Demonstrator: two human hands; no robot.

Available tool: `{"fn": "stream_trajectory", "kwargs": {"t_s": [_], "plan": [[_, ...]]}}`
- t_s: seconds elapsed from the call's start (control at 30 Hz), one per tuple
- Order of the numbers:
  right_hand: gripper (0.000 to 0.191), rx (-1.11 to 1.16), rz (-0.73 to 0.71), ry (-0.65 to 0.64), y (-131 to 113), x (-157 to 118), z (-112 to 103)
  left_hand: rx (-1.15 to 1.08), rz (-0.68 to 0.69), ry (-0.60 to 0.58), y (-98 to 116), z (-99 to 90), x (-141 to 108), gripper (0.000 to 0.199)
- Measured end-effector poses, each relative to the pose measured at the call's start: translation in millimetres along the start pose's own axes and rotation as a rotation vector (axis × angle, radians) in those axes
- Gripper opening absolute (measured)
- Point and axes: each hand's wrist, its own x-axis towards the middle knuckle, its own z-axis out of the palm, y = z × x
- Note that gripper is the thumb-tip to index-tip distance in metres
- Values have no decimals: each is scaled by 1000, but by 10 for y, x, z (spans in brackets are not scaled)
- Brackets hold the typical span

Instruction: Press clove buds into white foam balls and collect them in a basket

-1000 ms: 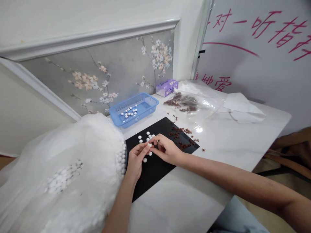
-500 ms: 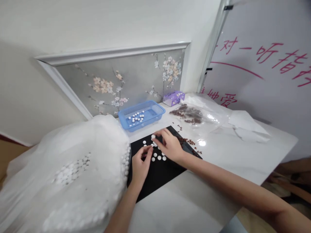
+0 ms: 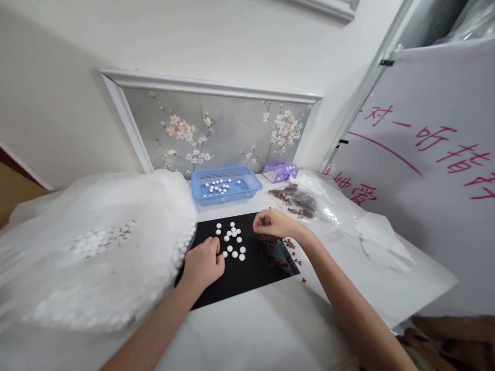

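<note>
Several round white pieces (image 3: 234, 233) lie on a black mat (image 3: 232, 283). Beside the lower ones rests my left hand (image 3: 203, 262), fingers curled and pressed on the mat; whatever it grips is hidden. My right hand (image 3: 276, 222) hovers above the mat's far right part with fingers pinched, and anything between them is too small to make out. Small reddish-brown, star-like pieces (image 3: 276, 252) are scattered beneath it, across the mat's right edge. Behind the mat stands a blue plastic basket (image 3: 247, 193) holding several white pieces.
A big translucent bag (image 3: 150, 247) full of white pieces fills the left side. At the back right are a purple flowered box (image 3: 280, 172) and a clear bag (image 3: 328, 206) with brown pieces. A framed flower panel (image 3: 228, 123) and a written whiteboard (image 3: 436, 123) stand behind.
My right hand has left the white piece it pinched and moved right, over the brown pieces. My left hand has shifted left and lower. One white piece now shows further right in the basket.
</note>
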Motion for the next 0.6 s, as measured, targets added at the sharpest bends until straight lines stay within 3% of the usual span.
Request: {"fn": "stream_trajectory", "kwargs": {"t_s": [0.1, 0.23, 0.4, 0.5, 0.6], "plan": [[9, 58, -55, -194, 88, -253, 79, -8, -5, -7, -5, 7, -5, 12], [13, 65, -64, -241, 150, -297, 177, -141, 28, 22, 44, -6, -30, 11], [12, 55, -98, -211, 108, -254, 269, -680, -60, 158, 199, 86, -58, 4], [13, 42, -119, -231, 82, -272, 294, -952, -104, 127, 241, 145, -53, 10], [16, 55, -85, -269, 85, -296, 299, -1142, -249, 89, 216, 131, -48, 20]]}}
